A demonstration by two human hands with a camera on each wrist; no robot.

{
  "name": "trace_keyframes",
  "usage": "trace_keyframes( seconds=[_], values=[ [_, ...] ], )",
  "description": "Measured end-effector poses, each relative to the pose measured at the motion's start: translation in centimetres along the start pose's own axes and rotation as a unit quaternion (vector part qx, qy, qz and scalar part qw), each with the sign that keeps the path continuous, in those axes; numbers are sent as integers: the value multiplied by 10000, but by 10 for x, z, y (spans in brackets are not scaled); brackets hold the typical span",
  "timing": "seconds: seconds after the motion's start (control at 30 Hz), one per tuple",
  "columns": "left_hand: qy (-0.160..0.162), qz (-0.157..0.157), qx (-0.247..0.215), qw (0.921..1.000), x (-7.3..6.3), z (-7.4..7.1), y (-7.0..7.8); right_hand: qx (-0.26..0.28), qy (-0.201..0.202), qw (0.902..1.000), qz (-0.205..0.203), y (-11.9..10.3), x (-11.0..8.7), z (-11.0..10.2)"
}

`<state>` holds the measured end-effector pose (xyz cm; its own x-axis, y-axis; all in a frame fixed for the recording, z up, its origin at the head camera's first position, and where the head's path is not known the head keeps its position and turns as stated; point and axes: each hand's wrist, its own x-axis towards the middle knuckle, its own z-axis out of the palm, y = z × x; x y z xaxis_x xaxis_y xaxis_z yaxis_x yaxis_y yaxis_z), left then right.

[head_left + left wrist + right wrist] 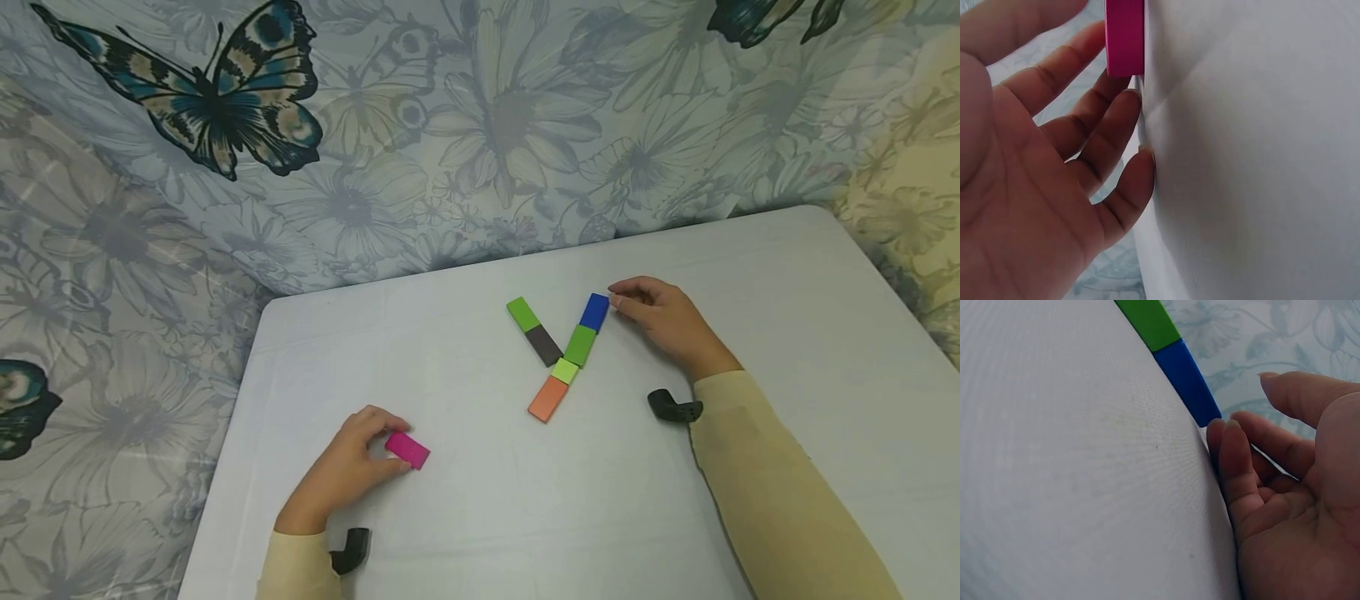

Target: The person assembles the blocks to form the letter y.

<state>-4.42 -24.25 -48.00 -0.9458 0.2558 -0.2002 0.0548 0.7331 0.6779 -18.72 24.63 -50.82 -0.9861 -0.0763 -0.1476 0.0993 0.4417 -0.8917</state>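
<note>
My left hand [352,467] pinches a magenta rectangular block [407,450] between thumb and fingers, low at the white table top. In the left wrist view the magenta block [1125,40] stands at the fingertips, its upper part cut off by the frame. Beside the outer end of a blue block [595,312] is my right hand [667,325], with nothing held in it. Its thumb stands apart from the fingers in the right wrist view. The blue block joins a green block [580,346], a small lime block [565,371] and an orange block [548,399] in a slanted row.
A dark brown block [543,345] and a light green block [522,314] form a second arm, meeting the row in a Y shape. They lie on the white table [465,517]. Flower-and-butterfly fabric [360,167] hangs behind. Black wrist devices [673,408] sit at both sleeves.
</note>
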Motion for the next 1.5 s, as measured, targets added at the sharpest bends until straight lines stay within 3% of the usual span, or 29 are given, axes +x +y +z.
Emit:
trace_keyframes(
  seconds=[0.4, 0.63, 1.0, 1.5],
  values=[
    [297, -189, 312, 9989, 6, 7, 5, 4, -21, 10000, 19, -1, 0, 0],
    [230, -249, 332, 9989, 12, 12, 13, 47, -51, 10000, 35, -1, 0, -1],
    [400, -27, 518, 9979, 15, 15, 23, 50, -45, 10000, 41, -2, 0, -1],
    [84, 574, 594, 9965, 29, 34, 48, 37, -14, 10000, -13, -1, -1, -1]
  ],
)
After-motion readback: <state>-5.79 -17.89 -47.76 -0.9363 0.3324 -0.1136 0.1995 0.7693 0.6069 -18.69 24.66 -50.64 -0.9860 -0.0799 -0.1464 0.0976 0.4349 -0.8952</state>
